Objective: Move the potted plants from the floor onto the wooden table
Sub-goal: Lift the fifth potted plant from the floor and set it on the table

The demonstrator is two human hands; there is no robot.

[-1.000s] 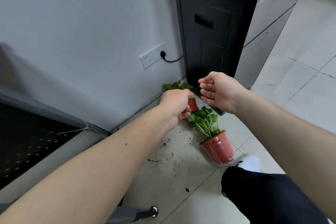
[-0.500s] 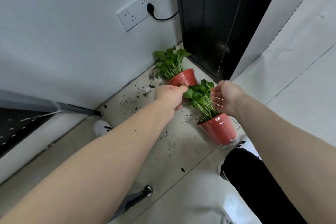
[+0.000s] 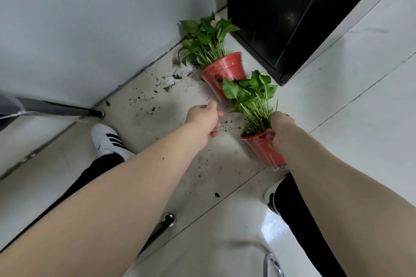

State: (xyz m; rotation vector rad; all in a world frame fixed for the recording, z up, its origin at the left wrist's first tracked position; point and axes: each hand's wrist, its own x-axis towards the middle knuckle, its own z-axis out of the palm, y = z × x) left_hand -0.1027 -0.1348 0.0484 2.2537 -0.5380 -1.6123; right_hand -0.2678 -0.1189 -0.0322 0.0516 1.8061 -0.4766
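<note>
Two green plants in red plastic pots stand on the tiled floor by the wall. The near pot (image 3: 262,149) is at the lower right, and my right hand (image 3: 279,129) is wrapped around its rim and stems. The far pot (image 3: 225,72) stands behind it, next to the black cabinet, untouched. My left hand (image 3: 206,117) hovers over the floor to the left of the near plant, its fingers loosely curled with nothing in them. The wooden table is not in view.
A black cabinet (image 3: 276,11) stands at the upper right, close behind the far pot. A grey wall (image 3: 78,29) runs along the left. Loose soil (image 3: 157,87) is scattered on the floor. Chair legs (image 3: 63,109) and my white shoe (image 3: 108,141) are at the left.
The view has tipped down and come closer to the floor. My right hand has dropped from the leaves to the near pot's rim and gripped it. My left hand has drawn back from the far pot.
</note>
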